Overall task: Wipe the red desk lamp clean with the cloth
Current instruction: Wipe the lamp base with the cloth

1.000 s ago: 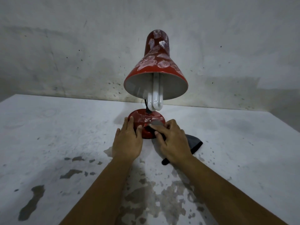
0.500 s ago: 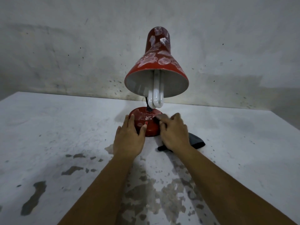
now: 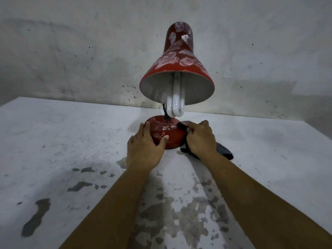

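Between the two hands sits the red desk lamp [image 3: 177, 90] — left hand [image 3: 144, 150] bracing its base with fingers spread, right hand [image 3: 200, 139] pinching the soft cloth [image 3: 223, 150] against it — likely top-heavy, with a fragile bulb [image 3: 176, 103].

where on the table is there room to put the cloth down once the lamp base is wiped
Bare table lies left of the left hand, back to the wall, and right of the cloth. It is crowded at the lamp base: both hands flank it, the right hand pressing the cloth there.
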